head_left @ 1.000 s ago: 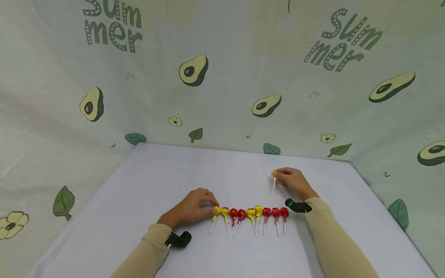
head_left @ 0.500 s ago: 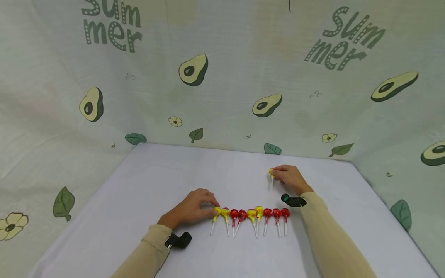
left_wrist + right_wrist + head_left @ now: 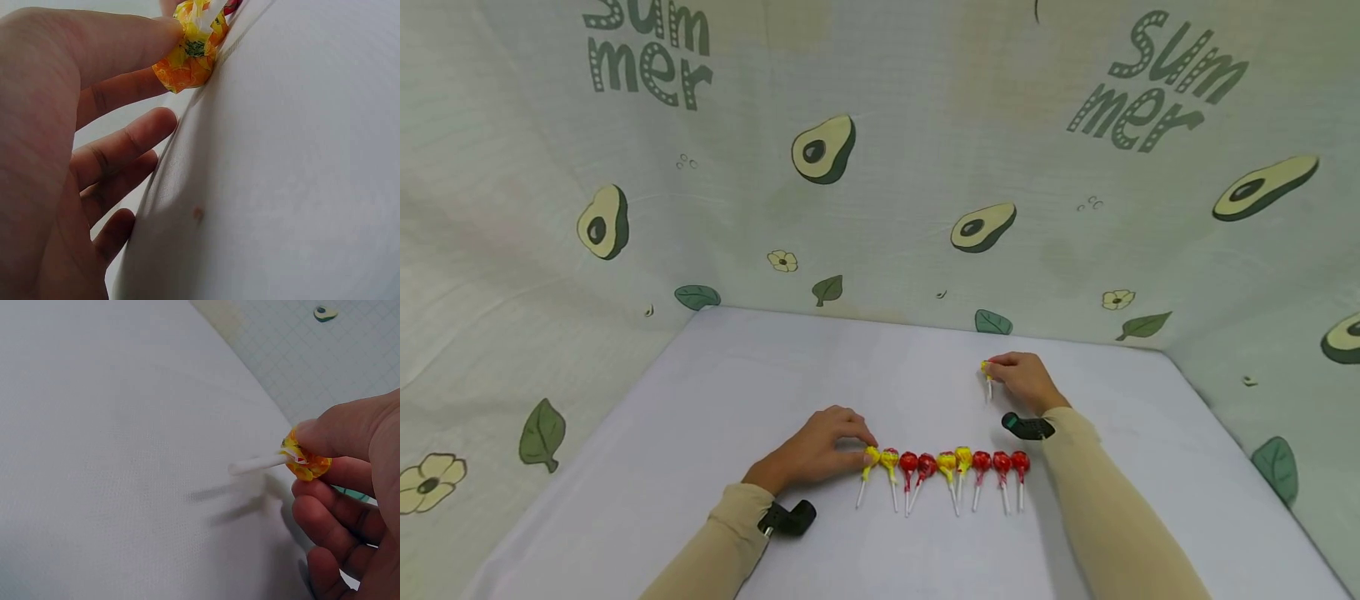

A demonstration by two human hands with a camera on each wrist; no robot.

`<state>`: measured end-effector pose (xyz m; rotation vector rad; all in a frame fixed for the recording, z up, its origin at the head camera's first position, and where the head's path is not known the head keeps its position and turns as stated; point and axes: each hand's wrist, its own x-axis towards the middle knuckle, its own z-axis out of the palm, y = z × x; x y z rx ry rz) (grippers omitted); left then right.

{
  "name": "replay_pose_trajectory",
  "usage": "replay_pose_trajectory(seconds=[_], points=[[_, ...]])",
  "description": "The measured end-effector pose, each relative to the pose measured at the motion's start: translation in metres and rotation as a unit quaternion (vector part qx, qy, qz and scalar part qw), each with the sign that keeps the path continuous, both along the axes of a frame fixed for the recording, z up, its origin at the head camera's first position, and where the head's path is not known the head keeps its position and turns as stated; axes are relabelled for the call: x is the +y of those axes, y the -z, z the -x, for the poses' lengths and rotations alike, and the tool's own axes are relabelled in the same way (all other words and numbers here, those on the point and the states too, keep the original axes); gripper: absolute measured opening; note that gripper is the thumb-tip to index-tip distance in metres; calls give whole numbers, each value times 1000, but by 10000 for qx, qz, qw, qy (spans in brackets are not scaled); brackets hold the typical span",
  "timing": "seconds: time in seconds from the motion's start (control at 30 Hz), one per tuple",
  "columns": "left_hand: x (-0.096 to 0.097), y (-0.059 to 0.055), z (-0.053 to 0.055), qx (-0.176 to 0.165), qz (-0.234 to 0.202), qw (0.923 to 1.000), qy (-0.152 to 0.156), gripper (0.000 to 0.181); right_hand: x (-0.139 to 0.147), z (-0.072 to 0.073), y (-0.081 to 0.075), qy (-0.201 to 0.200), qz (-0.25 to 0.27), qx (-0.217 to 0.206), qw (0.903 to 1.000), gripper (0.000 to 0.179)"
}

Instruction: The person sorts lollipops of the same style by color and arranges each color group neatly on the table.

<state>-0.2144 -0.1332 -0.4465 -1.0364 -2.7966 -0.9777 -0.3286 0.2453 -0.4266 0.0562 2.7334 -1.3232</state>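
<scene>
My left hand [image 3: 820, 448] pinches the wrapped head of a yellow lollipop [image 3: 190, 53] at the left end of a row on the white table. Its thumb and index finger are on the wrapper, while the other fingers spread loosely. Farther back and to the right, my right hand [image 3: 1024, 381] holds another yellow lollipop [image 3: 306, 456] by its head between thumb and fingers. That one's white stick [image 3: 257, 464] points toward me in the head view, and its shadow falls on the cloth. The row mixes yellow lollipops [image 3: 963, 458] and red lollipops [image 3: 1002, 463], sticks toward me.
A white cloth covers the table [image 3: 760, 367]. Behind it and at both sides hangs a pale curtain [image 3: 895, 158] printed with avocados, leaves and lettering. Each wrist carries a black camera [image 3: 1028, 427] on a strap over a beige sleeve.
My right hand has shifted slightly left and back with its yellow lollipop. The left hand stays at the row's left end, and the row keeps its arrangement.
</scene>
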Motion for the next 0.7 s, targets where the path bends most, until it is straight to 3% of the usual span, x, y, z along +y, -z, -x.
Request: replay_pose_trajectory(seconds=[0.7], points=[[-1, 1, 1, 65, -20, 10000, -3, 14, -10, 2, -2, 357, -400, 64, 9985, 45]])
